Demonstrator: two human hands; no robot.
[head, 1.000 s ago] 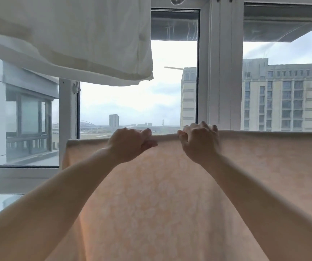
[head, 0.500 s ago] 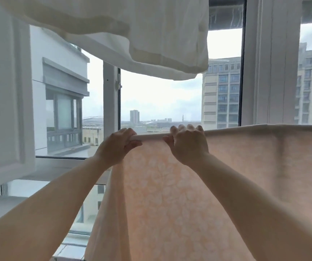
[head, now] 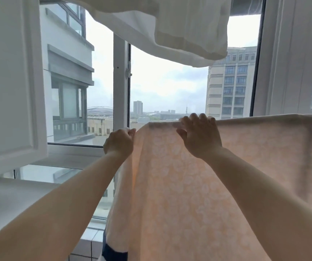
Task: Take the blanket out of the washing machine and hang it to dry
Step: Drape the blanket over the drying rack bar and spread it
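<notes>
The left hand pinches the left edge of the blanket; the right hand curls over its top fold, draped before the window. An uneven tug could slide it off its unseen support.

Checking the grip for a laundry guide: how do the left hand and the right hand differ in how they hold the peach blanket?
The left hand pinches the blanket at its left side edge; the right hand hooks its fingers over the top fold. The left hand sits lower, the right hand higher, further in from the edge. The left hand is a closed fist; the right hand's fingers are spread. Both grip the same blanket.
</notes>
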